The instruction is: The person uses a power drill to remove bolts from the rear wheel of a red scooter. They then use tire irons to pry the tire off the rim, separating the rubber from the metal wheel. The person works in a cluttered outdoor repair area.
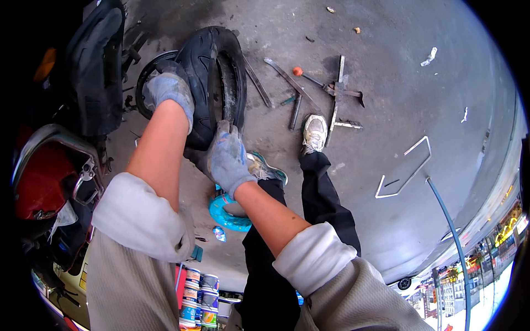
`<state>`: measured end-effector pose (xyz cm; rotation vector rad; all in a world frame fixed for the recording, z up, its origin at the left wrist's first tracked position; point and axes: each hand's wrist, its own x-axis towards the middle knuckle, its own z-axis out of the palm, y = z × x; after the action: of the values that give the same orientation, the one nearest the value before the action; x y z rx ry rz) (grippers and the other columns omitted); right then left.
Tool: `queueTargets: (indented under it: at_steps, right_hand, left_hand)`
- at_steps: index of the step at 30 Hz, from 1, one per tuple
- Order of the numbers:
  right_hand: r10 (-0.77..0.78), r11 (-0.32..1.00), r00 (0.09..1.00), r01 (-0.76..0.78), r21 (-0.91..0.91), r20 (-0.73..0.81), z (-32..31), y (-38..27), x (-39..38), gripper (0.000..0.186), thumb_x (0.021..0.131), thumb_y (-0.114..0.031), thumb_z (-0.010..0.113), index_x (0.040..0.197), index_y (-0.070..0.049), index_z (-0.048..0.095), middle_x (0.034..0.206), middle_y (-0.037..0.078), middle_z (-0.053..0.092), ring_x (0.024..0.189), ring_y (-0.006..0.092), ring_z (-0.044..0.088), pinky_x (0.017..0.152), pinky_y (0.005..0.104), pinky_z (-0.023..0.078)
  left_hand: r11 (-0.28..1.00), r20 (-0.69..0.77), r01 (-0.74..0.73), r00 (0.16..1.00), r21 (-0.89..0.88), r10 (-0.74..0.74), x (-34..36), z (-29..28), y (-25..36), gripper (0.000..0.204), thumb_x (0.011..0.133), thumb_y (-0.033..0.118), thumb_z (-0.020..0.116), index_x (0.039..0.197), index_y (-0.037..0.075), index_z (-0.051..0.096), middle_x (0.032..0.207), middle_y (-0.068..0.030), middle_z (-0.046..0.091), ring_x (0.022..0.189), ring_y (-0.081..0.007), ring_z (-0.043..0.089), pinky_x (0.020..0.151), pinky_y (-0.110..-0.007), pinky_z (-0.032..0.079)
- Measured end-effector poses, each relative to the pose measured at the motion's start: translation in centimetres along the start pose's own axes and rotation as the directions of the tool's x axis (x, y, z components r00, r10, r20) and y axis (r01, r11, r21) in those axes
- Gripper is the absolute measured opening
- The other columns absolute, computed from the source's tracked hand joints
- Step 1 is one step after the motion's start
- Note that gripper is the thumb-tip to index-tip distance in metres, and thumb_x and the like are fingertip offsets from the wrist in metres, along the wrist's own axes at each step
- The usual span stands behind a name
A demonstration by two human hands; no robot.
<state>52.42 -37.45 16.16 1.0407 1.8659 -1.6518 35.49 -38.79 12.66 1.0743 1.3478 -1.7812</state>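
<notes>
A black motorcycle tyre (pixel 200 77) with grooved tread stands tilted on the concrete, its open inner side facing right. My left hand (pixel 170 92), in a dirty grey work glove, is closed on the tyre's left side, beside a thin black ring (pixel 144 91); its fingertips are partly hidden. My right hand (pixel 227 154), gloved the same way, grips the tyre's near lower edge. Its fingers bend over the sidewall, and the thumb side is dark and hard to make out.
A parked motorbike (pixel 49 182) crowds the left side. Right of the tyre lie flat metal bars (pixel 258 83) and a metal lever tool (pixel 337 91) with an orange knob. A turquoise ring-shaped thing (pixel 229 216) lies by my feet; stacked tubs (pixel 200 295) stand behind.
</notes>
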Motion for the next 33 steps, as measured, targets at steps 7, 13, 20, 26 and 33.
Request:
queueTargets:
  at_steps: [7,13,20,26,33]
  right_hand:
    - [-0.07,0.997,0.996,0.071,0.013,-0.063,2.5,2.5,-4.1,0.089,0.075,-0.031,0.076,0.141,0.006,0.028,0.134,0.03,0.042,0.123,0.0403,0.045,0.102,0.0427,0.039]
    - [-0.055,0.077,0.935,-0.346,0.935,0.351,-3.2,8.1,-4.7,0.066,0.088,-0.009,0.055,0.147,-0.003,0.025,0.134,0.02,0.049,0.121,0.0269,0.049,0.106,0.0395,0.036]
    - [-0.338,-0.203,0.859,-0.465,0.862,0.384,-4.8,10.2,-3.4,0.054,0.088,-0.009,0.048,0.141,-0.003,0.035,0.134,0.02,0.049,0.122,0.0341,0.05,0.103,0.0464,0.039]
    - [-0.035,-0.023,0.879,-0.476,0.879,0.475,-4.5,9.9,-3.2,0.036,0.094,-0.021,0.049,0.123,0.002,0.051,0.104,0.016,0.064,0.098,0.0267,0.062,0.085,0.0413,0.05]
    - [0.426,0.415,0.848,-0.493,0.765,0.315,-2.9,12.0,-2.1,0.027,0.094,-0.02,0.052,0.11,0.002,0.057,0.082,0.012,0.066,0.068,0.02,0.062,0.06,0.0333,0.05]
  left_hand:
    - [0.04,0.054,-0.047,0.979,0.998,-0.195,7.3,10.1,7.2,0.055,0.093,0.048,0.046,0.135,0.013,0.05,0.138,-0.0033,0.05,0.125,-0.0193,0.047,0.105,-0.03,0.034]
    - [-0.946,0.26,-0.217,0.953,0.241,-0.152,3.6,9.2,7.2,0.058,0.094,0.054,0.045,0.134,0.012,0.051,0.133,-0.0047,0.055,0.118,-0.022,0.051,0.104,-0.033,0.036]
    - [-0.95,0.454,-0.284,0.869,0.13,-0.198,1.8,10.9,7.5,0.043,0.09,0.041,0.06,0.11,0.003,0.062,0.102,-0.0088,0.064,0.084,-0.0229,0.062,0.077,-0.036,0.051]
    - [-0.914,0.391,-0.298,0.903,0.274,-0.177,3.2,13.6,8.8,0.041,0.09,0.042,0.059,0.105,0.004,0.063,0.1,-0.0075,0.063,0.082,-0.0206,0.06,0.074,-0.035,0.051]
    - [-0.905,0.425,-0.42,0.808,-0.069,-0.408,3.1,12.2,10.2,0.042,0.091,0.042,0.056,0.103,0.003,0.065,0.092,-0.0075,0.064,0.079,-0.0225,0.057,0.075,-0.036,0.049]
